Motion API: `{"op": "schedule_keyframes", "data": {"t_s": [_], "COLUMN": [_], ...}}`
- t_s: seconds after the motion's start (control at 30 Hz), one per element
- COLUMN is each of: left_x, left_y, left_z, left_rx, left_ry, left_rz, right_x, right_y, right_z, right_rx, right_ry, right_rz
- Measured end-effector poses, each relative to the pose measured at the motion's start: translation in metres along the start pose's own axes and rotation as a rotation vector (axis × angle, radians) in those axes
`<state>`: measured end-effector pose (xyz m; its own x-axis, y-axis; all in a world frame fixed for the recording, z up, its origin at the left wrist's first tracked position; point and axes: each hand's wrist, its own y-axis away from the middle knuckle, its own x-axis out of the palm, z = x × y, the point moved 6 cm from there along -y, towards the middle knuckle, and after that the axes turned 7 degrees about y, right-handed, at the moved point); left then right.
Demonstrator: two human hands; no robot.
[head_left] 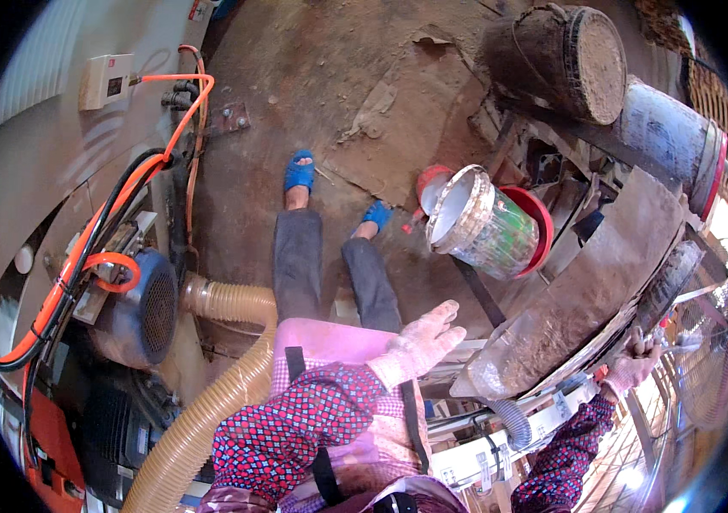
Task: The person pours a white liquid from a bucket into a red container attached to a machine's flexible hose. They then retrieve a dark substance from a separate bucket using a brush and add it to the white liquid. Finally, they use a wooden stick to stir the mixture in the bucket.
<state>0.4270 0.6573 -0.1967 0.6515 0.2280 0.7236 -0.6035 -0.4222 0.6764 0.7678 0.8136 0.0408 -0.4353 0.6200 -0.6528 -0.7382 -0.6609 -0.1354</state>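
My left hand (422, 344), in a pale pinkish work glove, is held over the front of my pink apron (330, 335). Its fingers stretch out and nothing is in them. Out to the right, my right hand (631, 366) wears a similar, dirtier glove with dark fingertips. Those fingers look curled beside the end of a long white machine rail (543, 425); what they grip, if anything, is too small to make out. A brown, dust-covered sheet (582, 286) lies between the right hand and the buckets. Patterned sleeves cover both my forearms.
Blue sandals (300, 173) are on my feet. A ribbed yellowish hose (201, 410) curves past my left side from a blue motor (137, 308). Orange cable (82, 265) runs along the machine. Buckets include a paint-stained one (488, 227) and a dark one (552, 64). A fan (706, 359) stands right.
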Motion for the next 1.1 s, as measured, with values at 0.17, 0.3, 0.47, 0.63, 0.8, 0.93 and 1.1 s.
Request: {"op": "schedule_keyframes", "data": {"t_s": [0.17, 0.3, 0.47, 0.63, 0.8, 0.93, 1.1], "left_x": [0.009, 0.009, -0.058, -0.089, -0.104, -0.124, -0.147], "left_y": [-0.008, -0.014, -0.012, -0.036, -0.063, -0.077, -0.091], "left_z": [-0.015, -0.027, -0.03, -0.014, -0.014, -0.014, -0.005], "left_rx": [0.154, 0.174, 0.072, 0.145, 0.197, 0.181, 0.136], "left_ry": [-0.044, 0.471, 0.613, 0.869, 0.887, 0.697, 0.56], "left_rz": [0.065, 0.177, 0.059, 0.005, -0.072, -0.166, -0.408], "right_x": [0.098, 0.156, 0.234, 0.267, 0.28, 0.269, 0.258], "right_y": [0.12, 0.236, 0.323, 0.334, 0.325, 0.301, 0.213], "right_z": [0.052, -0.013, -0.052, -0.055, -0.07, -0.122, -0.2], "right_rx": [0.075, 0.058, 0.186, -0.379, -0.651, -0.371, -0.089], "right_ry": [-0.233, 0.364, 0.291, 0.683, 0.95, 1.076, 1.214], "right_rz": [0.547, 1.032, 1.393, 1.258, 1.344, 1.612, 0.764]}}
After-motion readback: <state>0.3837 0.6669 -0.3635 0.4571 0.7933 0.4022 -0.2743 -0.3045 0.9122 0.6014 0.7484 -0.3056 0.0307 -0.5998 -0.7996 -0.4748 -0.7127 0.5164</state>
